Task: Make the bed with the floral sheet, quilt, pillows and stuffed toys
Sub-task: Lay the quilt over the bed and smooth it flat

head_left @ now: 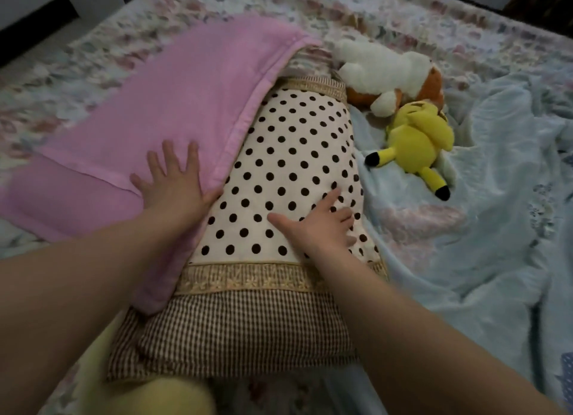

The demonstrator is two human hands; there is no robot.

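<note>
Pink cloth [155,104] under flat, released left grip [173,182]; released right grip [316,228] presses polka-dot pillow [294,141]

My left hand [173,182]: palm down, fingers straight and spread, pointing far. My right hand [316,225]: palm down, fingers splayed, angled far and right, thumb out to the left. Both forearms: bare, extended from the near edge.

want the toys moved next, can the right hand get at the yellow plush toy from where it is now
Probably yes. The right hand rests flat on the cream polka-dot pillow, and the yellow plush toy lies uncovered on the pale blue quilt just beyond, nothing between.
</note>
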